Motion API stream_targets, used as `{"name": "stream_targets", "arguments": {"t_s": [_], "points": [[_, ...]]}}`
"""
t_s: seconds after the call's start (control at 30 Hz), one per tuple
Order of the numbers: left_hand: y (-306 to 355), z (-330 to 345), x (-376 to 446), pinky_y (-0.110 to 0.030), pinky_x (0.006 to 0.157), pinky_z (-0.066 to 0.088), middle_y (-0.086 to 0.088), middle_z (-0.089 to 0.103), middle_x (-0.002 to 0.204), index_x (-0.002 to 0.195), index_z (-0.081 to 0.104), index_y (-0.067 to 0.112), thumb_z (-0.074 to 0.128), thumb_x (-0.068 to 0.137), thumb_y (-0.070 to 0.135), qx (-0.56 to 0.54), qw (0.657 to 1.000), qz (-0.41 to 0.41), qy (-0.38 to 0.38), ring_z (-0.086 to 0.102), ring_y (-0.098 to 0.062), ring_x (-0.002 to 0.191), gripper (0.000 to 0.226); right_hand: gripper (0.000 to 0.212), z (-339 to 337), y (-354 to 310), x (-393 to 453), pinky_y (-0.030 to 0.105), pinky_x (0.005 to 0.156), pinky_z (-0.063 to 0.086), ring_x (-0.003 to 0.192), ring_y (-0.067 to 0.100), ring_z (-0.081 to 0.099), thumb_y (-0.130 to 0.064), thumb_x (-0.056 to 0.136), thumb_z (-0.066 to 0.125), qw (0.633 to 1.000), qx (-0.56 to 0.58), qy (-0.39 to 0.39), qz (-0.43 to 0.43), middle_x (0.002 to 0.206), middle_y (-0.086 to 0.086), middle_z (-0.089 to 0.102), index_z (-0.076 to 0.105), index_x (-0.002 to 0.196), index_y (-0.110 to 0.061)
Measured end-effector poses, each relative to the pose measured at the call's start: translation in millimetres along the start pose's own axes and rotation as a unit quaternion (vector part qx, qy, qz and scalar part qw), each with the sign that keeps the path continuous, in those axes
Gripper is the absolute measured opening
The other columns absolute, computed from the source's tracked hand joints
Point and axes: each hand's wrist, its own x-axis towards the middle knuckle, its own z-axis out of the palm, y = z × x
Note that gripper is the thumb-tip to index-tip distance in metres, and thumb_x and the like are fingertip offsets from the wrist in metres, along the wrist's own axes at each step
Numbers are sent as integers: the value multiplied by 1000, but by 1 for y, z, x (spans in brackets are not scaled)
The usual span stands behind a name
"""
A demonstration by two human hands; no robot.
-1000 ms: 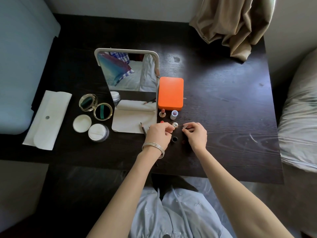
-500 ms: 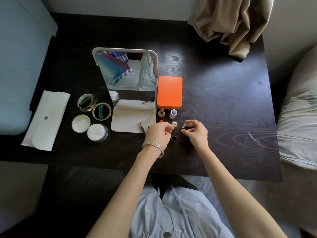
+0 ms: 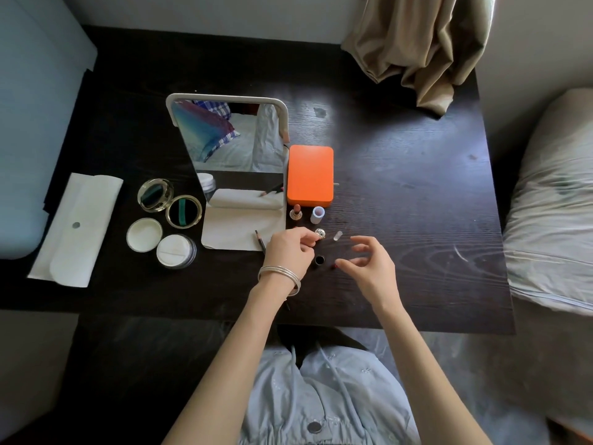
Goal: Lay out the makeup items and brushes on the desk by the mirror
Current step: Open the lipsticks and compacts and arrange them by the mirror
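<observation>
Dark wood table [image 3: 401, 194] fills the head view, curtain [image 3: 417, 49] at upper right, bed edge at right. Mirror [image 3: 231, 139] stands left of centre; orange case [image 3: 310, 175] just beside it on the right. Below the case: an uncapped lipstick [image 3: 296, 211] and a pale cap [image 3: 317, 215], both upright. Left hand [image 3: 288, 252], bangled, pinches a small silver-topped piece [image 3: 319, 234] at its fingertips, grip closed on it. Right hand [image 3: 369, 264] hovers with fingers spread, holding nothing. A clear cap [image 3: 338, 235] lies just above and left of the right hand, nearer to it than to the left hand. A dark tube [image 3: 319, 260] stands between the hands. Likely next: the right hand takes one of these.
</observation>
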Motion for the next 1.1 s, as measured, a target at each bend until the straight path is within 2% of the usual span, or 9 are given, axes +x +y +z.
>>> {"name": "stream_targets", "arguments": {"t_s": [0.23,0.4,0.5,0.57,0.6,0.7,0.83,1.0,1.1], "points": [[-2,-1,-4,-21,89,46,-3,70,105,110,67,14,55,88,0,1,1000,-6,-5,64,-13,100,30,41,1,-7,3,11,65,41,69,1,59,-14,76,76,1000,-4,-9,-10,106,1,58,57,112,-18],[-2,-7,-5,-25,89,51,-4,69,107,113,66,13,57,87,1,-8,1000,-5,-5,64,-13,95,30,39,1,-11,1,11,66,42,71,3,62,-13,76,76,1000,6,-14,-12,108,3,59,58,110,-18],[-6,-15,-6,-14,81,49,-2,69,105,111,66,14,58,86,1,-26,1000,-14,7,64,-10,88,30,40,2,-18,-2,14,69,48,76,6,66,-11,76,76,999,32,-34,-18,110,4,60,59,111,-16],[-12,-23,-9,-1,67,44,1,68,102,111,67,14,58,86,1,-37,999,-21,19,61,-3,80,30,41,8,-28,-5,14,70,51,77,7,66,-10,75,77,997,42,-53,-30,108,4,61,59,111,-16],[-15,-27,-10,0,64,43,1,68,102,110,67,14,59,86,1,-43,998,-24,27,60,-1,78,29,42,12,-34,-6,12,69,51,76,6,66,-10,74,77,996,43,-66,-37,107,3,61,59,112,-16],[-30,-44,-16,-10,77,45,1,71,102,107,69,14,61,85,4,-47,997,-34,55,61,-3,83,26,45,30,-51,-8,9,68,49,78,6,65,-11,73,79,991,32,-114,-60,101,-1,60,59,113,-17],[-59,-68,-27,-19,78,50,0,71,99,104,70,14,64,83,7,-86,990,-69,85,63,-6,83,23,47,64,-74,-13,21,77,53,83,10,65,-11,74,77,981,13,-177,-83,99,-4,57,57,116,-15],[-101,-103,-40,-16,78,50,4,69,92,105,69,15,66,84,14,-116,979,-113,127,63,-6,84,21,44,112,-98,-21,16,72,51,85,6,65,-15,76,77,967,5,-231,-103,101,-6,57,57,115,-19],[-125,-130,-47,-11,75,46,3,69,92,105,69,15,66,84,13,-121,973,-132,144,62,-6,83,22,45,142,-113,-26,21,72,52,88,10,66,-18,77,76,962,-3,-256,-99,104,-4,57,56,117,-18]]}}
